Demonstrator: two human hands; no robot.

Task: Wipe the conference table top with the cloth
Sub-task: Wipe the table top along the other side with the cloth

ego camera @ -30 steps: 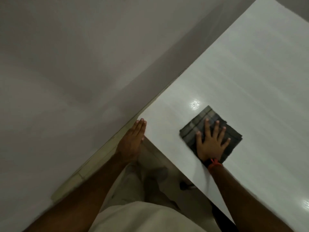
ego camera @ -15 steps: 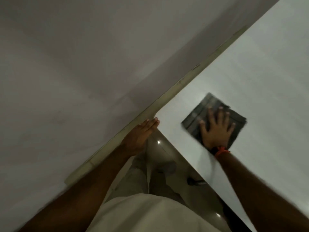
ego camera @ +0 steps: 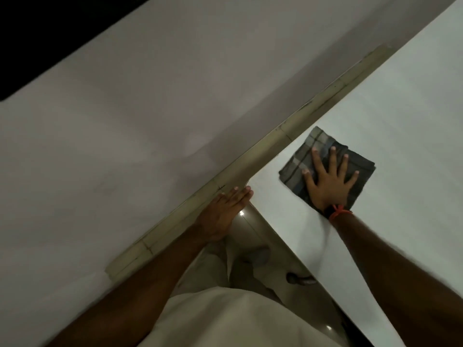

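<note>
A folded dark checked cloth [ego camera: 303, 161] lies flat on the glossy white conference table top [ego camera: 400, 146], close to its rounded near-left corner. My right hand [ego camera: 328, 181] presses down on the cloth with fingers spread and straight; an orange band circles the wrist. My left hand [ego camera: 223, 211] has straight fingers whose tips touch the table's corner edge, just left of the cloth.
A white wall [ego camera: 125, 146] with a pale skirting strip [ego camera: 250, 166] runs right along the table's left edge. Shiny floor tiles [ego camera: 250, 221] and my light trousers [ego camera: 220, 316] show below the table's near edge.
My right hand has slid the cloth up toward the wall-side edge near the corner. My left hand stayed at the table's corner while the view shifted.
</note>
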